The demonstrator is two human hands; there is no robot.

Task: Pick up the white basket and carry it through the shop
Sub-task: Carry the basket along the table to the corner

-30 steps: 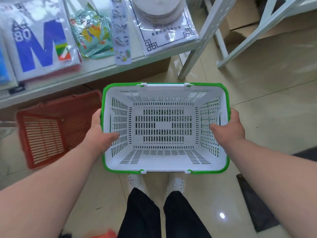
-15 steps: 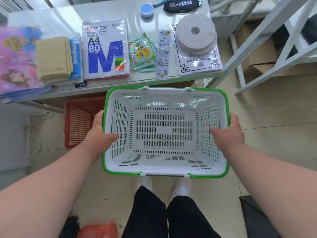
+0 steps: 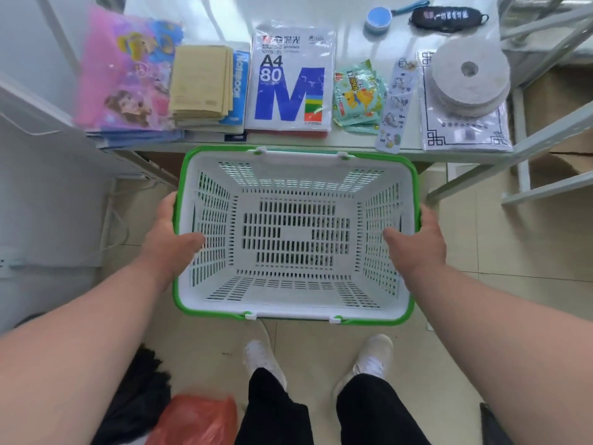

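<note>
The basket [image 3: 295,234], white with a green rim, is held level in the air over the tiled floor [image 3: 500,252], its far edge just short of the shelf [image 3: 353,36]. Left of the basket, the left hand [image 3: 168,239] grips its left rim, thumb hooked over the edge onto the inner wall, fingers hidden outside. Beyond the basket, along the shelf from the left end, lie a pink picture pack [image 3: 126,78], a stack of tan envelopes [image 3: 202,83] resting on a blue notebook [image 3: 240,80], an A4 paper ream [image 3: 293,78], green sachets [image 3: 357,97], a bookmark strip [image 3: 396,104], and a white tape roll [image 3: 470,73] on a clear packet [image 3: 465,136]. Farther back from the basket sit a blue round case [image 3: 378,20] and a black eye mask [image 3: 447,17]. The basket holds nothing; its slotted floor shows the tiles through it. Right of the basket, the right hand [image 3: 417,242] grips the right rim the same way, thumb inside against the wall. Below the basket, two white shoes [image 3: 264,358] and black trouser legs [image 3: 276,412] stand on the floor, with a red bag [image 3: 195,419] beside them to the left.
</note>
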